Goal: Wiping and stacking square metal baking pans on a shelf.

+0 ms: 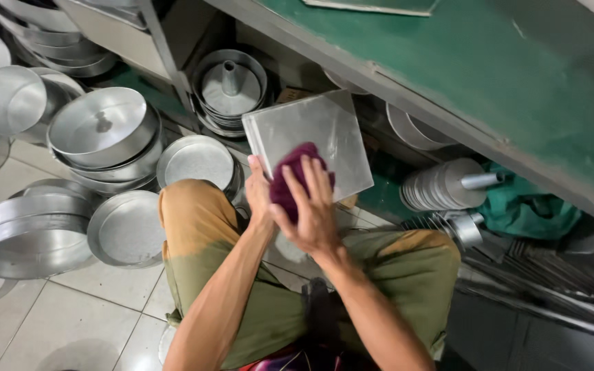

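Note:
I sit with my knees up over a tiled floor. My left hand (259,194) grips the lower left edge of a square, shallow metal tray (324,127), holding it tilted in front of me. My right hand (316,214) presses a dark maroon cloth (289,175) flat against the tray's lower face, fingers spread over the cloth. The cloth covers the tray's near corner and hides part of my right palm.
Stacks of round aluminium pans (104,130) and lids stand on the floor at left, with more pans (32,233) nearer me. Ring-shaped tube pans (232,86) sit under a green-topped table (489,62). At right lie a stack of metal discs (441,185) and a green cloth (531,209).

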